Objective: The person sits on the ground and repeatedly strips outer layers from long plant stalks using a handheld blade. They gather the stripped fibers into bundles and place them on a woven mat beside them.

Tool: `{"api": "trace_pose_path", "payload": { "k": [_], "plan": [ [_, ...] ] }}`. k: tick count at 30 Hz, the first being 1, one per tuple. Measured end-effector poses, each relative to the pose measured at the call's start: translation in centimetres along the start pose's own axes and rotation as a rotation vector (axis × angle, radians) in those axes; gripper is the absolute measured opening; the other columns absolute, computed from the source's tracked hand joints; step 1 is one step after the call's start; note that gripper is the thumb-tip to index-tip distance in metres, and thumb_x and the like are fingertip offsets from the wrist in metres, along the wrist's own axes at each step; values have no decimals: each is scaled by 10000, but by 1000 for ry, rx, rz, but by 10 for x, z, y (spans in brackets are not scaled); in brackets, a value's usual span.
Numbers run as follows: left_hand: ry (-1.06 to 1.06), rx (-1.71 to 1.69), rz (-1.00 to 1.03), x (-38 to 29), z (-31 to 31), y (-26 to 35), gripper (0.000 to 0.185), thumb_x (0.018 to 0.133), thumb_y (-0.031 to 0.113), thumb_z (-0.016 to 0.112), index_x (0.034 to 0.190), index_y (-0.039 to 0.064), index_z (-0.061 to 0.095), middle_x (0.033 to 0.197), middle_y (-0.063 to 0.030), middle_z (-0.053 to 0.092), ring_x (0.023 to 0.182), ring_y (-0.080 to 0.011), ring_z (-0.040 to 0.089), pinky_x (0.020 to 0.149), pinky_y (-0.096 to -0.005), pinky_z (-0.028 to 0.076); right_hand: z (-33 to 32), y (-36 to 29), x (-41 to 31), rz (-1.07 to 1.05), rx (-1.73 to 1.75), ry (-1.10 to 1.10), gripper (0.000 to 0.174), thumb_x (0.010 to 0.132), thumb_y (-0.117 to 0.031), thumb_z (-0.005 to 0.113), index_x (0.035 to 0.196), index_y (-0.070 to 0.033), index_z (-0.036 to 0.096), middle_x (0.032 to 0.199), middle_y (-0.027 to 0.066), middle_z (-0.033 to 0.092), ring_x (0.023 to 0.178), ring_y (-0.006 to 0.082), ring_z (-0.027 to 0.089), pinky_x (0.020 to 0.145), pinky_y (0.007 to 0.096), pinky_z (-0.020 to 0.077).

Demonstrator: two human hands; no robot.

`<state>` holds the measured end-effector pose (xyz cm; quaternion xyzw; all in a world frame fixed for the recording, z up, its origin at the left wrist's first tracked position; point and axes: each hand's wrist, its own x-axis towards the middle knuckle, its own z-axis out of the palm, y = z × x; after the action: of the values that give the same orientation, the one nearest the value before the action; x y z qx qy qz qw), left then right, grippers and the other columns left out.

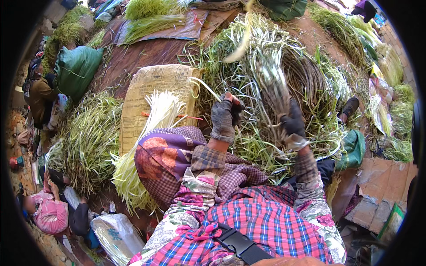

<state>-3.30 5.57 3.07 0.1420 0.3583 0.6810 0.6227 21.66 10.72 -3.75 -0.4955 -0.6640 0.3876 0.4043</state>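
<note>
My left hand [227, 116], in a worn grey fingerless glove, is closed on a pale plant stalk [208, 88] that curves up and to the left. To its right, my right hand [293, 119], in a dark glove, is blurred by motion beside a bunch of brownish leafy stalks [278, 91]; whether it grips them is unclear. Both hands are over a large heap of green and white long-leaved stalks [246, 63]. Left of my left hand, a bundle of pale trimmed stalks [156, 116] lies across a yellow-brown printed sack [136, 96], with a red tie [193, 117] beside it.
Another heap of stalks [86, 143] is at left. A green sack [78, 71] stands near a seated person [41, 96]. A person in pink [50, 212] sits at lower left by a white sack [116, 232]. Flattened cardboard [382, 189] lies at lower right.
</note>
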Motion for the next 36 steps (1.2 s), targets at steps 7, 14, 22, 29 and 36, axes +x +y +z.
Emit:
{"api": "trace_pose_path", "payload": {
  "k": [7,14,22,29,36],
  "plan": [
    [-24,49,21,3,0,-6,230,921,252,503,767,84,535,627,-49,551,423,-105,441,353,-215,309,-81,19,43,3,-630,421,496,786,-101,625,1242,23,477,1127,184,580,965,275,576,844,355,462],
    [-19,110,10,3,-6,-9,248,916,271,502,758,82,527,659,-54,569,449,-100,452,378,-204,323,-27,-4,48,-56,-765,115,753,708,-287,731,1318,-9,388,1279,204,471,1206,347,434,1017,422,346],
    [7,147,44,0,3,-6,320,940,329,483,748,81,550,662,-56,602,408,-88,449,361,-207,314,-12,-5,94,320,-1055,-107,627,697,-247,696,1203,43,467,1127,278,558,1068,384,538,914,410,437],
    [-5,219,30,-2,-1,5,330,945,328,473,740,81,551,650,-59,604,406,-88,456,359,-211,315,-35,-18,60,239,131,-277,533,712,-89,683,1190,64,505,1033,134,638,911,206,611,821,309,485],
    [-70,139,-12,1,-2,1,344,935,327,498,715,73,569,640,-43,603,478,-85,523,422,-214,380,-49,32,45,178,28,104,440,770,-60,652,1176,47,520,998,110,633,839,178,604,763,280,484]
  ]
}}
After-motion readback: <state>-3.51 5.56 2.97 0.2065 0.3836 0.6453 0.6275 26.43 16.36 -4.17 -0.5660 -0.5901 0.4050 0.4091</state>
